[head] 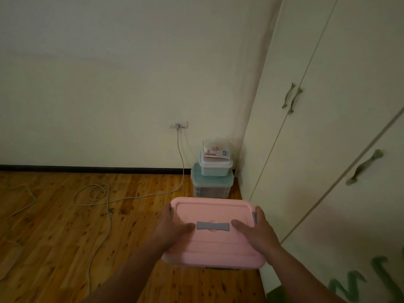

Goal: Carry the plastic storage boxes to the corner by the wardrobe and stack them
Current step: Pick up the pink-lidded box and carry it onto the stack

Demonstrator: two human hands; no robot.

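Observation:
A pink plastic storage box (213, 246) with a grey handle on its lid is held up in front of me, above the wooden floor. My left hand (172, 229) grips its left side, thumb lying on the lid. My right hand (255, 230) grips its right side in the same way. Beyond it, in the corner by the white wardrobe (328, 149), stands a stack: a teal-lidded box (212, 185) at the bottom, a smaller pale box (215, 165) on it, and a clear box (215, 148) with small items on top.
A grey cable (181, 158) runs down from a wall socket (178, 125) and loops across the wooden floor (65, 226) to the left. The wardrobe doors with their handles line the right side. A dark skirting board runs along the wall.

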